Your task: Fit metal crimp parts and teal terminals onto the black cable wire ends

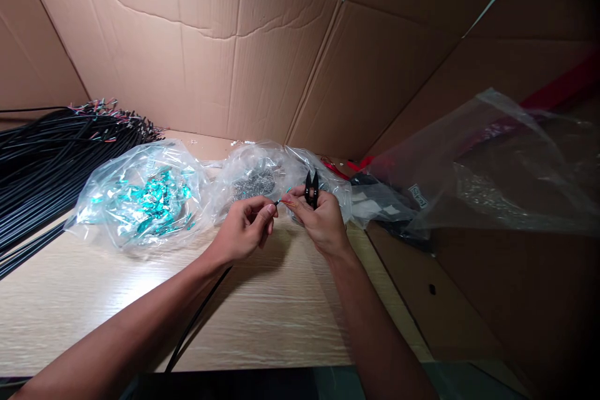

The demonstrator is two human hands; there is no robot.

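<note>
Black cable [199, 314]: from the near edge of the counter [262, 300] it runs up and away to the right, passes under the left wrist and comes out of the left hand [248, 225]; its stripped end lies between the hands, pointing right.
Coloured wires [287, 200]: leave the cable end and run roughly level into the right hand [324, 217].
Left fingers: I see them closed in a pinch on the cable, just behind its end.
Right fingers: thumb and forefinger closed on the wires; the same hand also holds the snips [311, 190].
Snips, axis: upright in my view, tips pointing away toward the cardboard wall [262, 56], blades slightly parted.
Left bag [94, 215]: clear plastic, lying on the counter, with shiny teal pieces [162, 197] inside.
Middle bag [220, 197]: clear, holds a heap of fine silvery pieces [255, 184].
Bag behind right hand [344, 197]: contents mostly hidden; I cannot identify them.
Far-right bag [435, 156]: clear, small pale pieces [487, 194] low inside.
Cable bundle [56, 150]: far left, coloured wire ends toward the wall.
</note>
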